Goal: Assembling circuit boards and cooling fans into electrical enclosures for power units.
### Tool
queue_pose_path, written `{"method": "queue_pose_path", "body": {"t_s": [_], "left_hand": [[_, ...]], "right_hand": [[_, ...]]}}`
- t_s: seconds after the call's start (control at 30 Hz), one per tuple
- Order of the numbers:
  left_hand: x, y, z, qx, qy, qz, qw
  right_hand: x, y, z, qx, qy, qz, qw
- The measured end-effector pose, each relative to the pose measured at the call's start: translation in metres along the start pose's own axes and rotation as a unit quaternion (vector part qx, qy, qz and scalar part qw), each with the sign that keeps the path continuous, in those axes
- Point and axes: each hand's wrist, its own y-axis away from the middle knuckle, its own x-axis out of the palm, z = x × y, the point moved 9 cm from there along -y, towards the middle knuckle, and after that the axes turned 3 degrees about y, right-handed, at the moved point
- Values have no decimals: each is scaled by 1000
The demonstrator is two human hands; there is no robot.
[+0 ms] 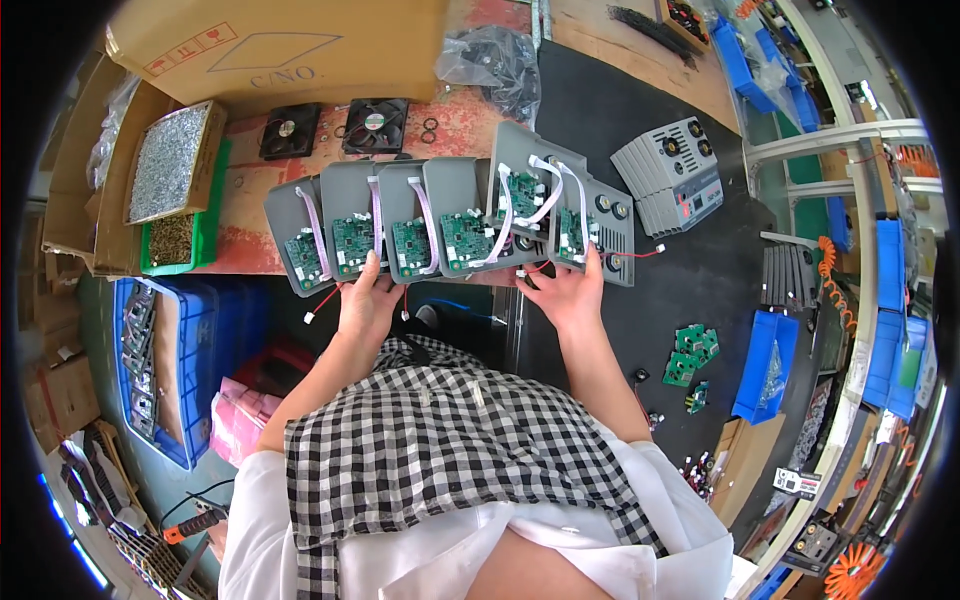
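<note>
A row of grey plastic panels (pixel 445 185), overlapping side by side, lies before me at the workbench's near edge. Each carries a green circuit board (pixel 355 243) with a white-and-purple ribbon cable (pixel 427 222). My left hand (pixel 368 305) grips the near edge of a panel toward the left, thumb on top and fingers partly hidden beneath. At the right end, my right hand (pixel 568 298) pinches another panel's near edge, its thumb beside the board and its other fingers below. One panel sits higher, overlapping its neighbours. Short red wires with white plugs (pixel 310 317) dangle from the near edges.
Two black fans (pixel 375 126) lie behind the row. A stack of grey housings (pixel 672 178) stands right, with loose green boards (pixel 690 353) and a blue bin (pixel 768 365) nearer. Left are a carton of metal parts (pixel 172 165), a green tray (pixel 170 245) and a blue crate (pixel 195 375).
</note>
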Motion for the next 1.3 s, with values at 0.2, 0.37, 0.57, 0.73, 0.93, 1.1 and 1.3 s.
{"method": "queue_pose_path", "body": {"t_s": [0.2,0.37,0.57,0.73,0.93,1.1,1.3], "left_hand": [[-7,-9,1,39,-24,-38,998],[-1,-5,-1,33,-26,-74,996],[-11,-2,0,52,-21,-133,990],[-9,-6,9,85,-58,-205,973],[-4,-8,-1,99,30,-157,982],[-4,-8,-11,101,14,-135,986],[-17,-10,-12,60,-12,-109,992]], "right_hand": [[14,-4,4,19,-52,-45,997],[13,-21,3,-12,-69,-47,996],[13,-40,-15,-3,-111,-93,989],[1,-50,-7,54,-135,-7,989],[17,-54,0,6,-123,-1,992],[15,-57,-1,-32,-135,22,990],[7,-46,-12,-47,-110,49,992]]}}
